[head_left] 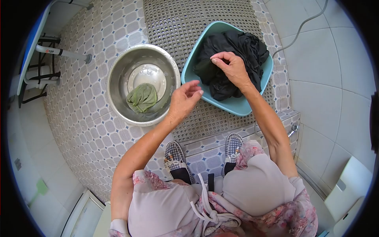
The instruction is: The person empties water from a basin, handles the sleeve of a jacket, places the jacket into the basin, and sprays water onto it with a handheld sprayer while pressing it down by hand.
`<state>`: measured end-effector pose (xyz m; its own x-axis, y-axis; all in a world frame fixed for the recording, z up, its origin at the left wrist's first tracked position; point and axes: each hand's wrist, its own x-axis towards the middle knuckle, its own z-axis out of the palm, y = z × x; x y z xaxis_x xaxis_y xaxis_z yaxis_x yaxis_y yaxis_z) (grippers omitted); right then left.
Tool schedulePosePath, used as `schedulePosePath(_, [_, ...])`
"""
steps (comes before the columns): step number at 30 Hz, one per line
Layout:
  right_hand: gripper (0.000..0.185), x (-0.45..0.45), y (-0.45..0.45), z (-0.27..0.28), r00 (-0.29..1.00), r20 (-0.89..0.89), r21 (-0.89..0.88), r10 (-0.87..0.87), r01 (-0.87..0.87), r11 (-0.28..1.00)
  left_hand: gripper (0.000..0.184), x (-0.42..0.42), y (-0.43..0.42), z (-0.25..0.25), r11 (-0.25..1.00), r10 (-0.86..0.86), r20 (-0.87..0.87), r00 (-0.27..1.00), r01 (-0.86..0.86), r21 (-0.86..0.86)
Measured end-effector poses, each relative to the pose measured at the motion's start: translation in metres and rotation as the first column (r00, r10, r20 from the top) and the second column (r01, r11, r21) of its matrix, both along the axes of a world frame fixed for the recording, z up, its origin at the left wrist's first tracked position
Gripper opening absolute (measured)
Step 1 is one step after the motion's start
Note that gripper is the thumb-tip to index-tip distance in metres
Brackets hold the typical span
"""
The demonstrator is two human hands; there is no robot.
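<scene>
My left hand [184,100] hovers between the steel basin and the blue tub, holding nothing, its fingers loosely bent and apart. Over the dark clothes [246,51] is my right hand [233,71], thumb and forefinger brought together in a pinch. Whatever may be between those fingertips is too small to make out. The heap of black cloth fills much of the light blue plastic tub [237,109]. In the round steel basin [114,85] on the left lies a crumpled green cloth [142,98], apart from both hands.
A grey perforated mat [173,19] lies under the tub on the patterned tile floor [87,87]. Checked shoes [174,155] stand just in front. A grey hose [302,25] runs along the right wall, and a folding frame [67,52] stands at upper left.
</scene>
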<state>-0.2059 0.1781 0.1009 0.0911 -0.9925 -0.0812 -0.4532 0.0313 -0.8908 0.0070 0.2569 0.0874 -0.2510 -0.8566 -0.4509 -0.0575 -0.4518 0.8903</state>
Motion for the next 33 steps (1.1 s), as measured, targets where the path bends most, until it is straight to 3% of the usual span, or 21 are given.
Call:
schedulePosePath(2, [0.015,-0.003,0.002,0.009,0.968,0.246,0.092,-0.054,0.032,0.995,0.051,-0.003,-0.005,0.006,0.995,0.104,-0.017,0.994,-0.103,0.013])
schedulePosePath(5, [0.017,-0.008,0.010,0.028,0.790,0.605,0.183,-0.099,-0.017,0.983,0.059,-0.008,-0.010,0.010,0.981,0.192,-0.032,0.981,-0.192,0.009])
schedulePosePath(6, [0.017,-0.010,0.012,0.034,0.708,0.696,0.208,-0.119,-0.040,0.977,0.060,-0.010,-0.012,0.020,0.978,0.208,-0.112,0.972,-0.206,0.031])
schedulePosePath(8, [0.018,-0.015,0.016,0.039,0.667,0.735,0.243,-0.122,-0.091,0.966,0.062,-0.015,-0.015,0.043,0.972,0.234,-0.270,0.934,-0.222,0.077])
schedulePosePath(10, [0.019,-0.015,0.021,0.040,0.656,0.749,0.248,-0.097,-0.141,0.958,0.054,-0.016,-0.018,0.041,0.984,0.170,-0.238,0.956,-0.177,-0.011])
schedulePosePath(11, [0.018,-0.014,0.024,0.042,0.666,0.741,0.240,-0.082,-0.149,0.959,0.051,-0.015,-0.018,0.039,0.986,0.139,-0.217,0.966,-0.155,-0.054])
schedulePosePath(17, [0.017,-0.014,0.035,0.044,0.811,0.580,0.237,-0.075,-0.080,0.968,0.027,-0.005,-0.002,0.039,0.995,0.084,-0.326,0.942,-0.064,0.070])
schedulePosePath(20, [0.017,-0.009,0.038,0.048,0.902,0.432,0.160,0.001,-0.077,0.984,0.026,0.001,0.012,0.040,0.979,0.142,-0.476,0.868,-0.050,0.200])
schedulePosePath(24, [0.020,-0.001,0.042,0.044,0.972,0.198,-0.041,0.127,-0.122,0.992,0.028,0.004,0.026,0.039,0.962,0.187,-0.532,0.826,-0.044,0.269])
schedulePosePath(26, [0.025,0.001,0.043,0.044,0.984,0.088,-0.169,0.156,-0.140,0.976,0.027,0.004,0.030,0.039,0.936,0.274,-0.556,0.785,-0.085,0.341])
schedulePosePath(29, [0.037,-0.005,0.045,0.043,0.968,0.081,-0.118,0.238,-0.228,0.966,0.028,0.010,0.032,0.035,0.905,0.367,-0.623,0.691,-0.111,0.410])
schedulePosePath(33, [0.058,-0.010,0.047,0.042,0.871,-0.095,-0.198,0.481,-0.490,0.849,0.031,0.026,0.041,0.019,0.903,0.343,-0.634,0.693,-0.059,0.425])
